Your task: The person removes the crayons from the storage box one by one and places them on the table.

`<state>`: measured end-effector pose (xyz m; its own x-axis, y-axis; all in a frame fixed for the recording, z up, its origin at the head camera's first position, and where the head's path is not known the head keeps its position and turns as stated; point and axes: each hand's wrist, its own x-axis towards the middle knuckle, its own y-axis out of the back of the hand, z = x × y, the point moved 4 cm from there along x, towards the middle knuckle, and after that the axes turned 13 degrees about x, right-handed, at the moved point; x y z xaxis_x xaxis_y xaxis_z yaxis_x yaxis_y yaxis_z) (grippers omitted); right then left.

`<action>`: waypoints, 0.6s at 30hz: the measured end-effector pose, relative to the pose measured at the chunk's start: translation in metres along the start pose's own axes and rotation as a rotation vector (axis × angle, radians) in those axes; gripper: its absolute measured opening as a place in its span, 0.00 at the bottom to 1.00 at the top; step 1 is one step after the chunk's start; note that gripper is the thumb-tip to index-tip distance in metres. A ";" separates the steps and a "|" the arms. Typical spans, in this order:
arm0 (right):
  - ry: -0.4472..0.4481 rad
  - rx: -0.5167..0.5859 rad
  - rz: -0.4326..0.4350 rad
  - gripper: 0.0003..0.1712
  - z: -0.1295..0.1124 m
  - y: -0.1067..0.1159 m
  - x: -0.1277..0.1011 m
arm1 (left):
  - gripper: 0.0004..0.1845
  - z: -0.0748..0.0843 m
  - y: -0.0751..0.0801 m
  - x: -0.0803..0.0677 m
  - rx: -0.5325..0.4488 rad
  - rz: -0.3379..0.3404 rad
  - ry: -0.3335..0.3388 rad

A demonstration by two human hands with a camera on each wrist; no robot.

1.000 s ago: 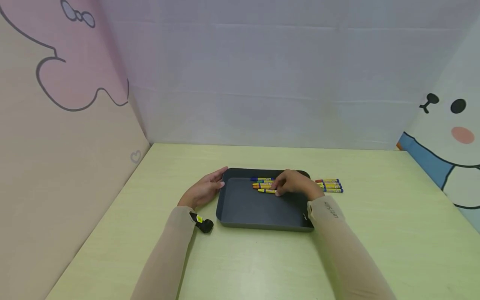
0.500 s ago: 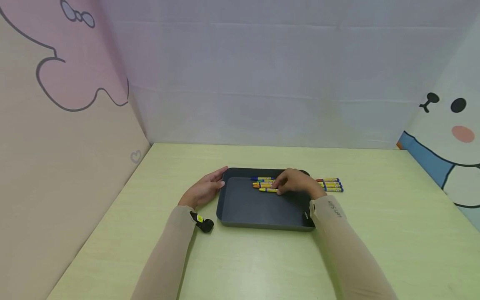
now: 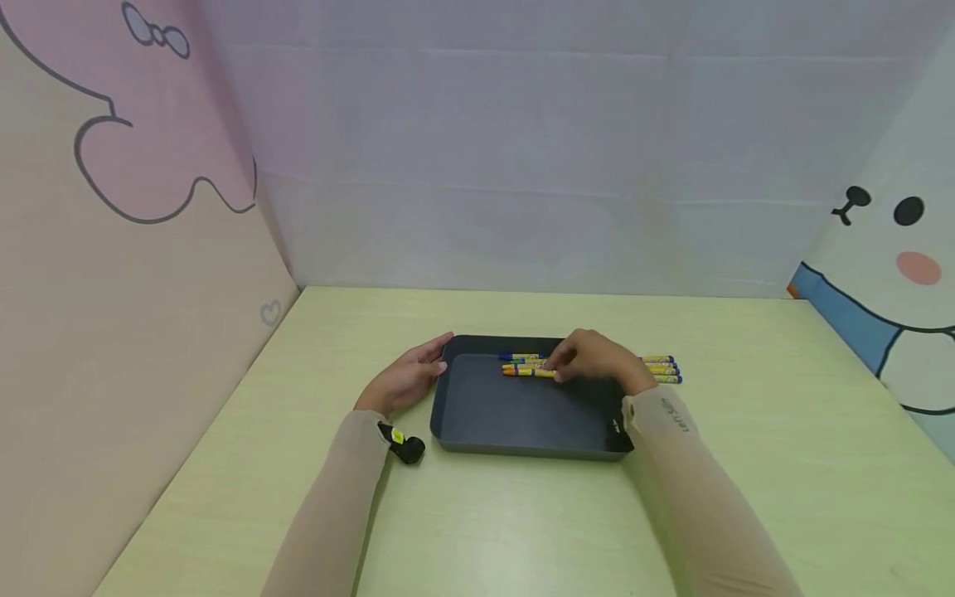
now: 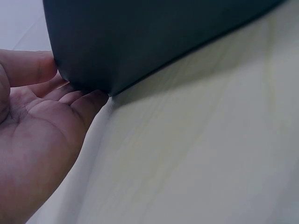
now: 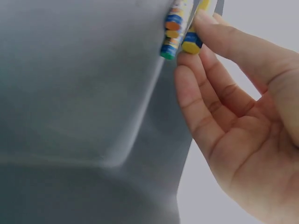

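My left hand rests open against dark tray's left rim. My right hand touches crayons lying at tray's far side, fingers relaxed. More crayons on tabletop, just right of tray.

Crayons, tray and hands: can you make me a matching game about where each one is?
Things:
1. left hand
2. right hand
3. loose crayons
4. tray

Places:
A. on the table, right of the tray
B. on the crayons inside the tray
C. at the tray's left edge
D. between the two hands

Pairs: 1-C, 2-B, 3-A, 4-D
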<state>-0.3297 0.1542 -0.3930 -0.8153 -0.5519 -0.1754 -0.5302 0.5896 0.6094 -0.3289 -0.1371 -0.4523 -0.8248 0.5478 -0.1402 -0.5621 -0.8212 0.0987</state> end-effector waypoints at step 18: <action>-0.033 -0.058 0.021 0.12 -0.010 0.026 -0.016 | 0.36 0.003 -0.002 -0.002 0.012 -0.005 0.002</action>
<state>-0.3280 0.1727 -0.3671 -0.8336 -0.5198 -0.1870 -0.4997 0.5651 0.6565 -0.3266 -0.1361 -0.4493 -0.8218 0.5517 -0.1423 -0.5670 -0.8164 0.1095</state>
